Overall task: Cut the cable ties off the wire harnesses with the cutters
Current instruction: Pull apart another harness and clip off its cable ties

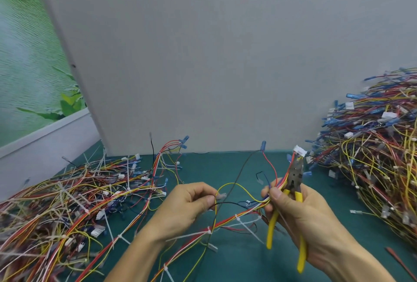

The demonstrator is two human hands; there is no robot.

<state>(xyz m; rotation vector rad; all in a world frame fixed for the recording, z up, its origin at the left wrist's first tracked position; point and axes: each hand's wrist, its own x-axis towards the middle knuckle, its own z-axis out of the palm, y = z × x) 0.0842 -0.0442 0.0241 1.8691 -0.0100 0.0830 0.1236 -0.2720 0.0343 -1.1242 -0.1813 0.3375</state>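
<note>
Wire harness (228, 218) looks light and floppy to us; our left hand (187, 205) pinches a yellow wire (228, 184), our right hand (302, 214) grips cutters (296, 174) plus bundle. We'd hold beside each stiff cable tie (237, 217).

Entry, head view. Wire harness (225, 223) is held over the green mat (225, 169) at 6 o'clock. A yellow wire (228, 184) is pinched by the left hand (189, 207). Bundle and yellow-handled cutters (295, 176) are gripped together by the right hand (302, 214), tool head pointed to 12 o'clock. A white cable tie (237, 217) is seen on the harness. A tangled pile (67, 209) is noted at 8 o'clock, a stacked heap (372, 157) at 3 o'clock.
</note>
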